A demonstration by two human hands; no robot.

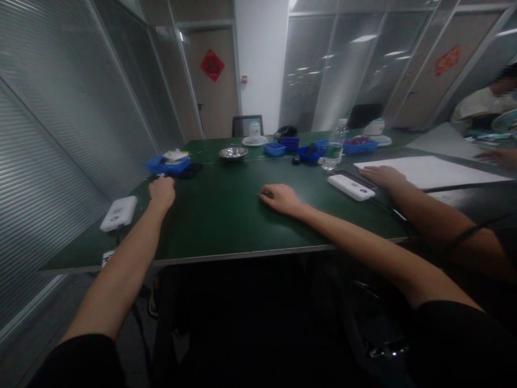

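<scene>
My left hand is closed over the left part of the green table. A small whitish bit shows just beyond its knuckles, in front of a blue tray with crumpled white tissue. What its fingers hold, if anything, is hidden. My right hand rests on the table near the middle, its fingers curled together. A thin, short tip sticks out to the left of them, too blurred to name. Beyond and between the two hands stands a shiny metal bowl.
White power banks lie at left and right. A water bottle stands near blue trays. At right, another person's hand rests by white paper. Another person sits farther back.
</scene>
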